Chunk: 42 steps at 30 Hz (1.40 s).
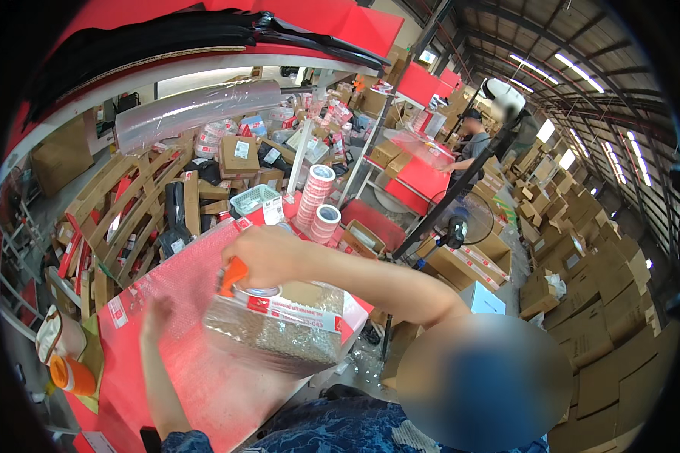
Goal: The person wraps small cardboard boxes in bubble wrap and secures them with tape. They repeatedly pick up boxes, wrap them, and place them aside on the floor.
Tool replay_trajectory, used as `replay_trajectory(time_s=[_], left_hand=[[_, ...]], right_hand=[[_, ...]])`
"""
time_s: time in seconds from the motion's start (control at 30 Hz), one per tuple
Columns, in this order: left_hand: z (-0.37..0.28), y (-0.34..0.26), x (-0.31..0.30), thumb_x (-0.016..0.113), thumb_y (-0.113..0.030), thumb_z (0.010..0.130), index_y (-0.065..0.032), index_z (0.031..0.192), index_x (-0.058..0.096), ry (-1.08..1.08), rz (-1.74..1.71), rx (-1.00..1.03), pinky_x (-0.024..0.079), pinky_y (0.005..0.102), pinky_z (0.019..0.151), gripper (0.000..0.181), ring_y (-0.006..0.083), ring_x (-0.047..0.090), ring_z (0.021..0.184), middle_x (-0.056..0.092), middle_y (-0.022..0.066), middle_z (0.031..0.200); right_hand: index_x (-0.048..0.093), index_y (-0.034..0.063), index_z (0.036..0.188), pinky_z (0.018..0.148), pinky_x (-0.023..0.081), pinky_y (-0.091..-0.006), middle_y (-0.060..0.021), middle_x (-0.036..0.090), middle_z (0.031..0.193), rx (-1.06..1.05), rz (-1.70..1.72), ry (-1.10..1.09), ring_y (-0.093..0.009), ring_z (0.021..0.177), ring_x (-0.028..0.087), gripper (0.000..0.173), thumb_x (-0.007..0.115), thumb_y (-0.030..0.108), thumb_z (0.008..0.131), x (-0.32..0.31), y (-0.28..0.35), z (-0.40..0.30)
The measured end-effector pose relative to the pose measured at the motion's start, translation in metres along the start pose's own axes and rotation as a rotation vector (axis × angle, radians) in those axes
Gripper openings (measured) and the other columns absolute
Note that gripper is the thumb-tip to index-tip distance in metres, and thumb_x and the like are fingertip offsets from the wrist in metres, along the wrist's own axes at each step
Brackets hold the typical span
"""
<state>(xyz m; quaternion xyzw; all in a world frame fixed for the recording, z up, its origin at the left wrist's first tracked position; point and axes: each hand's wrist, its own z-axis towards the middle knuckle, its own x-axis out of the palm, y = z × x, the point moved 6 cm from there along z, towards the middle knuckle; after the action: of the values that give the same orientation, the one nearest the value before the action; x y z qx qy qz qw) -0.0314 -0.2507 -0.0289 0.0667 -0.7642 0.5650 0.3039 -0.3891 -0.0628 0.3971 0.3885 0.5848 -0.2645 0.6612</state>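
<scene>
My right hand (pixel 269 255) is shut on an orange tape dispenser (pixel 233 276) at the top edge of a cardboard box wrapped in clear bubble film (pixel 277 340). A strip of printed packing tape (pixel 306 317) runs across the box; part of a tape roll shows under my hand. To the left, my left hand (pixel 161 311), blurred, is raised over the red table (pixel 204 390), apart from the box, with nothing visible in it. Bubble wrap (pixel 195 266) lies along the table's far side.
Stacked tape rolls (pixel 315 195) stand at the table's far corner, near a green plastic basket (pixel 255 198). An orange cup (pixel 72 376) is at the left edge. A film roll (pixel 198 113) hangs above piled parcels. A fan (pixel 456 229) and a co-worker (pixel 476 144) are to the right.
</scene>
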Motion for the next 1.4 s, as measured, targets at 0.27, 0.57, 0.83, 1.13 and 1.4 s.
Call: replay_trajectory(time_s=[0.27,0.57,0.83,1.13,1.4], left_hand=[[-0.271,-0.099,0.528,0.058,-0.043,0.114,0.0068,0.133,0.072,1.574,0.468,0.005,0.051,0.0503,0.113,0.055,0.0346,0.068,0.132,0.075,0.0211,0.135],[-0.077,0.011,0.602,0.071,-0.046,0.104,-0.0030,0.139,0.069,0.586,1.983,0.378,0.051,0.0474,0.111,0.055,0.0337,0.068,0.130,0.072,0.0195,0.139],[-0.220,0.004,0.467,0.067,-0.057,0.101,-0.0076,0.163,0.046,0.374,1.887,0.613,0.031,0.0607,0.129,0.082,0.0373,0.046,0.157,0.046,0.0201,0.170],[-0.237,0.031,0.530,0.070,-0.040,0.101,-0.0031,0.154,0.055,0.175,1.864,0.794,0.039,0.0578,0.122,0.066,0.0427,0.053,0.144,0.061,0.0217,0.152],[-0.115,0.034,0.560,0.065,-0.050,0.106,-0.0086,0.151,0.061,0.150,1.226,0.604,0.040,0.0504,0.124,0.061,0.0364,0.053,0.147,0.059,0.0200,0.157]], right_hand=[[0.081,0.0120,0.130,0.099,0.058,-0.0443,-0.0124,0.079,0.132,0.027,-0.162,0.726,-0.029,0.117,0.075,0.066,0.093,0.048,0.076,0.076,-0.065,0.092],[0.081,0.0145,0.130,0.101,0.056,-0.0454,-0.0105,0.078,0.136,0.117,-0.353,0.969,-0.029,0.118,0.074,0.060,0.090,0.047,0.080,0.078,0.018,0.184],[0.085,0.0171,0.103,0.087,0.056,-0.0459,-0.0070,0.082,0.115,0.067,-0.330,0.982,-0.027,0.095,0.075,0.028,0.085,0.035,0.081,0.062,0.011,0.129],[0.085,0.0140,0.117,0.089,0.062,-0.0441,-0.0068,0.081,0.120,0.042,-0.113,0.074,-0.026,0.116,0.077,0.048,0.084,0.036,0.075,0.041,0.015,0.031],[0.087,0.0098,0.106,0.083,0.065,-0.0484,-0.0133,0.083,0.110,-0.132,-0.101,-0.114,-0.031,0.105,0.080,0.039,0.081,0.034,0.076,0.041,0.037,0.062]])
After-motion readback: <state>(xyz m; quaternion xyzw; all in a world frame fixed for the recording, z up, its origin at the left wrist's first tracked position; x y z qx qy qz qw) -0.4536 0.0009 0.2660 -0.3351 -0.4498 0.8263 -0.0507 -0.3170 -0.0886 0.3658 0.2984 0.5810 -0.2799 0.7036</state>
